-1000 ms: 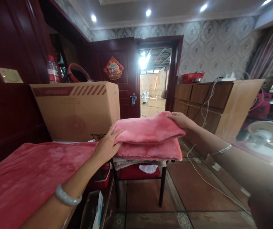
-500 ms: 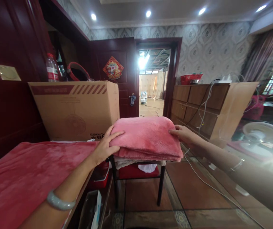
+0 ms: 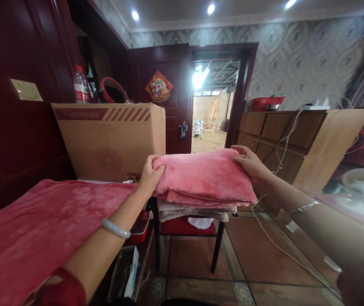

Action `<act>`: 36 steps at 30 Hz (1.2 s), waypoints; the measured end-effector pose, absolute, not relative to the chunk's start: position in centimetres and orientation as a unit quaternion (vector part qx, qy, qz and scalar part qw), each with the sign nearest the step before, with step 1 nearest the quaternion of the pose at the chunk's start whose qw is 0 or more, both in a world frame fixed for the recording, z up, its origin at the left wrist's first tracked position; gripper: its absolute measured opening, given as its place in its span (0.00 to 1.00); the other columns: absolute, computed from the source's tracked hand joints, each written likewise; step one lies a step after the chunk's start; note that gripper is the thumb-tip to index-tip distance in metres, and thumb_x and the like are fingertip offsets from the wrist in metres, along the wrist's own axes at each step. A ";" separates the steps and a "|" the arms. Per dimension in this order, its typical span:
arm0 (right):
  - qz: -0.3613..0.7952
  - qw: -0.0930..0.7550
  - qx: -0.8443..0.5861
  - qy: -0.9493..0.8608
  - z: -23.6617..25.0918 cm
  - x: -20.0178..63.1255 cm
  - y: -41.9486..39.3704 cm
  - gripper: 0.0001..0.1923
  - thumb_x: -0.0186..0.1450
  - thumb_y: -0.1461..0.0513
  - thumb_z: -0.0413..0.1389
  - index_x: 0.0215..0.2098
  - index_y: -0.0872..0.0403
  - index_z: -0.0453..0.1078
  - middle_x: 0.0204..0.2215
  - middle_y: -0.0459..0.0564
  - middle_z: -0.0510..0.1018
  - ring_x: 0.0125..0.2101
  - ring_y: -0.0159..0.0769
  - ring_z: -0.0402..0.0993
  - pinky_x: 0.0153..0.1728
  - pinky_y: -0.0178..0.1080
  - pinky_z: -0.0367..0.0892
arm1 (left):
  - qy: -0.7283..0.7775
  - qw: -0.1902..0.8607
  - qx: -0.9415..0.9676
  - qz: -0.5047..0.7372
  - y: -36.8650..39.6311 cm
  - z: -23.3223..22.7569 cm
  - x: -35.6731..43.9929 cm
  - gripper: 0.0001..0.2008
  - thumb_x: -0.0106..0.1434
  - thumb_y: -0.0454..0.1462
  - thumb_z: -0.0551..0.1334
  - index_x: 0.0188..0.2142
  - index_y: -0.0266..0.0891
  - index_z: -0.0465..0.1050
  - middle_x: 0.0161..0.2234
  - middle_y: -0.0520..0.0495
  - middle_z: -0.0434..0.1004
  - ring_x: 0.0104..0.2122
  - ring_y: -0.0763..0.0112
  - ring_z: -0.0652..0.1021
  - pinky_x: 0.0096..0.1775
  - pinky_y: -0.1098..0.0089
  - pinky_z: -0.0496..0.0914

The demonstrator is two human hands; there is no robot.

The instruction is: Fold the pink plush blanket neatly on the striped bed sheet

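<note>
Head view. Half a second ago the left hand (image 3: 150, 174) lay flat with fingers spread over the left corner of the folded pink blanket (image 3: 204, 176); now it has curled shut around that corner, thumb on top and fingers tucked under the edge. The right hand (image 3: 248, 163) has moved from the blanket's front right edge up toward its far right corner, where it now pinches the top layer between thumb and fingers. The camera has also shifted a little, so the doorway (image 3: 212, 110) sits further right than before.

Both arms reach forward, the left from the lower left with a pale bangle (image 3: 115, 228) at the wrist, the right from the lower right with a thin bracelet (image 3: 304, 208). The elbows are bent only slightly, and the hands grip opposite ends of the blanket.

The blanket lies folded on top of a small stack of pale cloths (image 3: 194, 211) on a black-legged stool (image 3: 217, 246). To the left, a red plush cover (image 3: 41, 229) is spread over a counter, with a large cardboard box (image 3: 111, 140) standing behind it and a plastic bottle (image 3: 80, 87) beyond the box. A wooden cabinet (image 3: 296, 140) stands on the right, white cables (image 3: 274, 242) trail across the tiled floor (image 3: 258, 267), and patterned wallpaper covers the far wall.
</note>
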State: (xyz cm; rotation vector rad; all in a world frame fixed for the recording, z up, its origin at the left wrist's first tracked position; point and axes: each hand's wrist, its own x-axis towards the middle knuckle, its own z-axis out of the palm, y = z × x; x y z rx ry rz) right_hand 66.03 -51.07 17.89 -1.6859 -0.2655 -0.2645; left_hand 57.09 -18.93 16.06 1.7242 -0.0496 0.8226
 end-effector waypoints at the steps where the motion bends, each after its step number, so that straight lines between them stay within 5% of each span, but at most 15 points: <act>1: -0.124 0.641 -0.747 -0.126 17.6 66.1 -51.2 0.29 0.55 0.64 0.59 0.55 0.49 0.65 0.32 0.44 0.77 0.27 0.34 0.72 0.26 0.34 0.69 | -0.037 0.559 0.738 0.376 -19.1 15.4 57.0 0.16 0.54 0.33 0.63 0.44 0.41 0.69 0.44 0.47 0.76 0.46 0.65 0.76 0.53 0.63 0.67; 7: -0.051 0.590 -0.797 -0.119 16.1 66.7 -52.5 0.24 0.57 0.61 0.59 0.53 0.52 0.69 0.38 0.50 0.79 0.35 0.39 0.76 0.35 0.38 0.73 | 0.000 0.562 0.767 0.309 -18.4 12.9 56.4 0.19 0.58 0.40 0.65 0.49 0.40 0.68 0.52 0.42 0.73 0.52 0.59 0.74 0.59 0.55 0.63; 10: -0.143 0.473 -0.859 -0.132 17.1 66.7 -52.4 0.25 0.59 0.59 0.59 0.55 0.54 0.70 0.44 0.55 0.79 0.45 0.47 0.75 0.48 0.46 0.71 | -0.019 0.588 0.763 0.270 -18.0 13.2 55.8 0.24 0.58 0.40 0.66 0.53 0.40 0.66 0.54 0.41 0.73 0.54 0.58 0.73 0.58 0.55 0.65; 15: -0.348 0.272 -0.845 -0.300 20.0 63.6 -47.5 0.28 0.67 0.52 0.53 0.63 0.52 0.65 0.59 0.59 0.70 0.60 0.54 0.62 0.62 0.58 0.56 | -0.007 0.596 0.757 0.268 -18.8 13.0 54.5 0.30 0.59 0.37 0.65 0.59 0.40 0.61 0.58 0.38 0.70 0.56 0.58 0.73 0.60 0.54 0.64; 19: -0.326 0.152 -0.818 -0.448 18.8 60.4 -42.4 0.32 0.71 0.47 0.48 0.70 0.47 0.55 0.70 0.53 0.57 0.69 0.51 0.48 0.66 0.58 0.46 | -0.013 0.595 0.751 0.286 -19.5 11.9 53.2 0.30 0.60 0.36 0.65 0.60 0.40 0.60 0.59 0.38 0.69 0.57 0.59 0.73 0.59 0.58 0.65; 22: -0.251 0.074 -0.814 -0.518 15.9 60.4 -40.9 0.33 0.70 0.48 0.49 0.71 0.46 0.54 0.70 0.51 0.56 0.69 0.52 0.47 0.67 0.60 0.43 | 0.001 0.604 0.766 0.219 -18.9 10.7 51.1 0.34 0.60 0.38 0.65 0.63 0.42 0.56 0.48 0.41 0.76 0.42 0.63 0.79 0.43 0.63 0.75; 26: -0.258 0.071 -0.814 -0.516 13.4 61.7 -41.0 0.33 0.69 0.50 0.48 0.71 0.45 0.54 0.70 0.52 0.57 0.69 0.52 0.50 0.65 0.61 0.47 | 0.018 0.604 0.789 0.107 -15.8 8.4 46.3 0.37 0.59 0.42 0.66 0.65 0.43 0.55 0.35 0.50 0.74 0.22 0.75 0.74 0.24 0.73 0.67; 32: -0.292 0.106 -0.789 -0.529 11.0 60.7 -39.8 0.32 0.68 0.46 0.47 0.69 0.40 0.59 0.68 0.53 0.61 0.68 0.55 0.52 0.65 0.61 0.48 | 0.113 0.422 0.878 0.194 -7.2 4.8 34.2 0.17 0.58 0.39 0.62 0.47 0.40 0.76 0.42 0.42 0.80 0.40 0.63 0.79 0.44 0.63 0.74; 36: -0.300 0.125 -0.745 -0.583 9.0 57.6 -37.9 0.31 0.69 0.47 0.46 0.69 0.37 0.57 0.67 0.52 0.62 0.68 0.53 0.53 0.66 0.61 0.46 | 0.269 0.263 0.908 0.186 -1.3 2.2 23.3 0.18 0.52 0.41 0.63 0.43 0.41 0.78 0.49 0.37 0.79 0.53 0.47 0.76 0.58 0.50 0.66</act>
